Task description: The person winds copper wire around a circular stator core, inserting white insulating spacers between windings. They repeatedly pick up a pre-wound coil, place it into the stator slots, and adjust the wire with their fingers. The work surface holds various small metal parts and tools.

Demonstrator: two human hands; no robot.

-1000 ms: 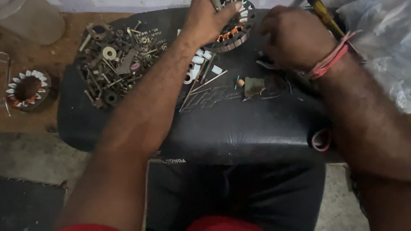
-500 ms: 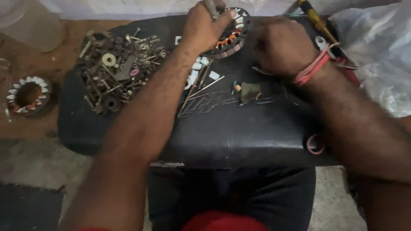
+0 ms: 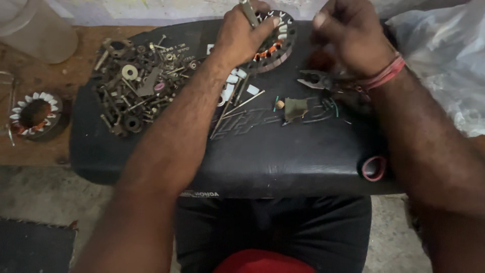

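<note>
The left hand (image 3: 242, 33) is lying curled over the near-left edge of a round stator (image 3: 273, 43) — a ring of metal teeth wound with copper-orange coils — which is sitting at the far middle of a black padded seat (image 3: 283, 156) that is serving as a work surface. Its thumb is pressing on the ring's top face, and its fingers are closing round a slim grey metal tool (image 3: 248, 11) that is sticking up past the knuckles toward the far edge of the view. The right hand (image 3: 348, 38) is hovering just to the right of the stator, bunched into a loose fist with red thread bands (image 3: 386, 76) circling the wrist — whether it is gripping anything inside that fist is hidden, so I cannot tell. Just beneath it a pair of pliers (image 3: 316, 80) is lying on the seat, with a small greenish scrap (image 3: 295, 107) and a few thin rods (image 3: 235, 108) near the middle. A heap of bolts, nuts and washers (image 3: 136, 86) is covering the seat's left part, well apart from both hands. A second stator (image 3: 34, 112) is resting on the brown floor to the left, off the seat, and a red ring (image 3: 374, 168) is showing at the seat's near-right edge.
</note>
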